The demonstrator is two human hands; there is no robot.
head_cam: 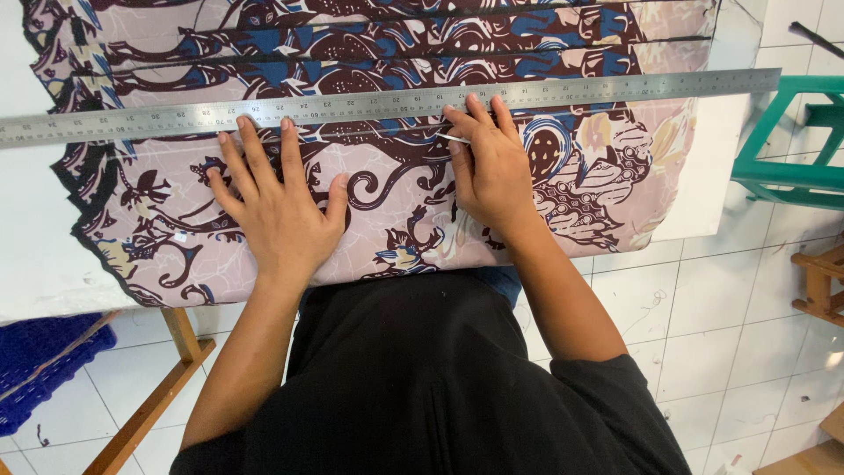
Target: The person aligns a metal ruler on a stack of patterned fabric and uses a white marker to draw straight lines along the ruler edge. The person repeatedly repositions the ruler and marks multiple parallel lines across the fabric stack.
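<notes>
**Hands flat on patterned cloth beneath a long steel ruler**

Nearest to you, your black shirt fills the lower middle of the view, with white floor tiles to the right and a blue crate [35,369] low on the left beside a wooden table leg [149,400].

Past that, the patterned fabric [396,211], pale pink with dark maroon and blue swirls, hangs over the near edge of the white table [35,255]. Your left hand [277,207] lies open and flat on the cloth, fingers spread, fingertips touching the ruler's near edge. Your right hand [492,167] rests just to its right, fingers curled around a thin white marking stick [453,138] whose tip lies just below the ruler.

The steel ruler [378,104] runs left to right across the fabric, slightly tilted. Beyond it, the cloth lies in folded pleats. A green frame [787,141] stands at the far right.
</notes>
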